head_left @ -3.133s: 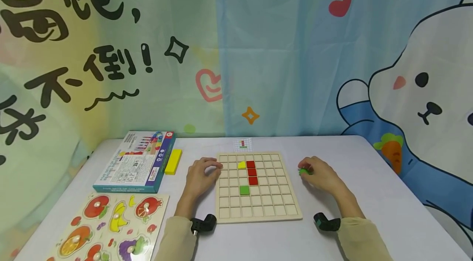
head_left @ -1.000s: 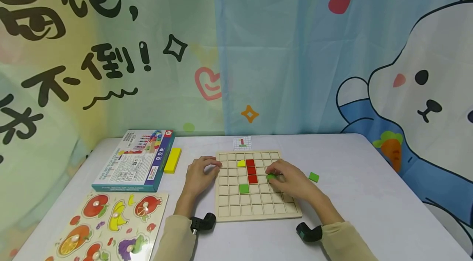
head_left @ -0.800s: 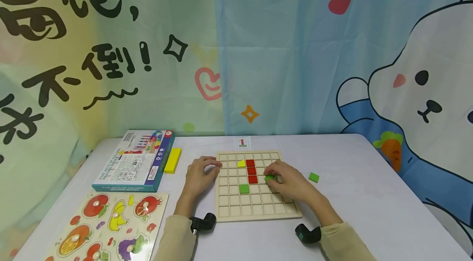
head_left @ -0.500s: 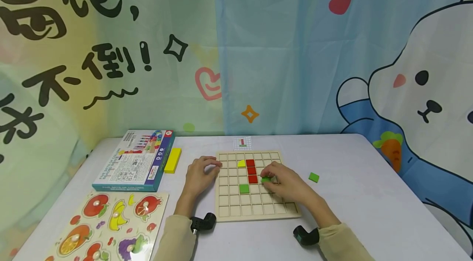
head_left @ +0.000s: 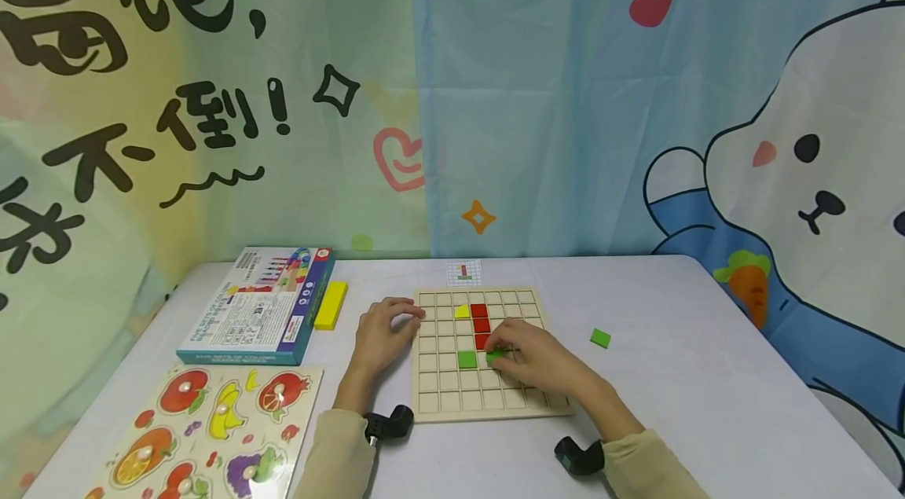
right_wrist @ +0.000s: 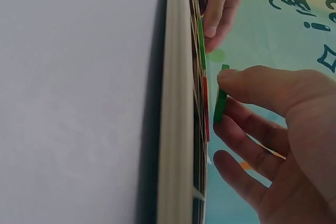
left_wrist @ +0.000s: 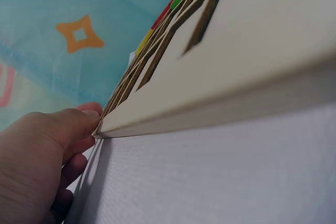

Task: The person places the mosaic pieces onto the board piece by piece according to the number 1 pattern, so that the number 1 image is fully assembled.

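Observation:
My right hand (head_left: 537,356) pinches a green square tile (right_wrist: 222,95) between thumb and fingers, close over the wooden grid board (head_left: 519,403). A green tile (head_left: 467,359) lies in a cell left of it. Further up the board, red tiles (head_left: 479,318) form a column, and a yellow piece (head_left: 463,312) sits beside the top one. At the board's left edge, my left hand (head_left: 385,334) grips the rim; the left wrist view has its thumb (left_wrist: 79,121) at the edge, other fingers curled lower down.
Right of the board lies a loose green tile (head_left: 600,338). A small pattern card (head_left: 463,273) is behind the board. To the left are a printed box (head_left: 254,310), a yellow block (head_left: 331,306) and a fruit puzzle board (head_left: 212,436).
My right hand has carried a green tile from the table's right side onto the board, then left and nearer to me. Another green tile stays on the table. My left hand holds its place.

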Demonstrator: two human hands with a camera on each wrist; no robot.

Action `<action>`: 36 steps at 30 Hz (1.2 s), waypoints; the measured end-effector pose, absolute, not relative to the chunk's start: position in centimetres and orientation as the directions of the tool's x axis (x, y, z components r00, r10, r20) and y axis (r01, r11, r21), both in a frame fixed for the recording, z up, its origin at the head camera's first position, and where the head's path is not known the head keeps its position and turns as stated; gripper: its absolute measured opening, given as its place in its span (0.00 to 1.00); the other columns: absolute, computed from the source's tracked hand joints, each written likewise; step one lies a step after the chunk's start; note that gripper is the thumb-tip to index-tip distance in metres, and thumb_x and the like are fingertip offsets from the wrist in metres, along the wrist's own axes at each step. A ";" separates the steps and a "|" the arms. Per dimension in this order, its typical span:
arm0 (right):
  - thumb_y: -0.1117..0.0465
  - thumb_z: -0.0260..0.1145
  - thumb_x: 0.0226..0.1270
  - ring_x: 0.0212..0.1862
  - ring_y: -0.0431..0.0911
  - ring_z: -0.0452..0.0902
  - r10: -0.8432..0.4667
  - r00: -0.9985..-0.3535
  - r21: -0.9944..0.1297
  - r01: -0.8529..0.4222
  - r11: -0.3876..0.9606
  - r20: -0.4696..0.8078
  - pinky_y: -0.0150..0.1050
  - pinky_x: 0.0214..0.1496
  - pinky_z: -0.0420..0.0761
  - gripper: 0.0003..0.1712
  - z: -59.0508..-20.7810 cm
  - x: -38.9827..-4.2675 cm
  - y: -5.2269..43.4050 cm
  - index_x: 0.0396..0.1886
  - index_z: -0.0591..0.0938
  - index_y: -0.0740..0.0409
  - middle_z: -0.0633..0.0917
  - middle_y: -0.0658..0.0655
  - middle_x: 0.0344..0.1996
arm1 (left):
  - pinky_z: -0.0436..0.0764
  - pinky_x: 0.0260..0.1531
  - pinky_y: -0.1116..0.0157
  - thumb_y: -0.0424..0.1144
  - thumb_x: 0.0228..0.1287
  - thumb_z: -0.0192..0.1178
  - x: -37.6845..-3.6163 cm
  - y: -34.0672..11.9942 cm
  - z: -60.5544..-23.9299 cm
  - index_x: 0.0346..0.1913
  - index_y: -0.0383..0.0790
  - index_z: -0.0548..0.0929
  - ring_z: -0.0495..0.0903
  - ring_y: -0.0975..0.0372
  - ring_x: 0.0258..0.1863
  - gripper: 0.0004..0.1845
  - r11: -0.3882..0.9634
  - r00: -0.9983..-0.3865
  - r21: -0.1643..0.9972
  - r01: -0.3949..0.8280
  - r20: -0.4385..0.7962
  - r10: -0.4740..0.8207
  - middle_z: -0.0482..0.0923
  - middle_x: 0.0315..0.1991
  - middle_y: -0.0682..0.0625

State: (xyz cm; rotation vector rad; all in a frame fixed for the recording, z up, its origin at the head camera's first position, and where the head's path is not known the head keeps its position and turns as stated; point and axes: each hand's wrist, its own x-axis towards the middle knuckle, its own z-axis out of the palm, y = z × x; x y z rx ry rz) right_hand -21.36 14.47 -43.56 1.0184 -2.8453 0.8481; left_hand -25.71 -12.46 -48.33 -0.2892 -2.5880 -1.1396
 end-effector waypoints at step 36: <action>0.60 0.65 0.62 0.35 0.38 0.72 -0.579 -0.792 -0.435 -0.598 0.673 0.193 0.32 0.39 0.73 0.05 -44.0 -21.0 14.0 0.39 0.82 0.48 0.79 0.44 0.38 | 0.65 0.52 0.51 0.39 0.59 0.64 -25.7 -12.5 -48.4 0.37 0.51 0.87 0.75 0.52 0.52 0.06 0.673 -0.933 0.677 0.298 0.354 0.057 0.81 0.50 0.50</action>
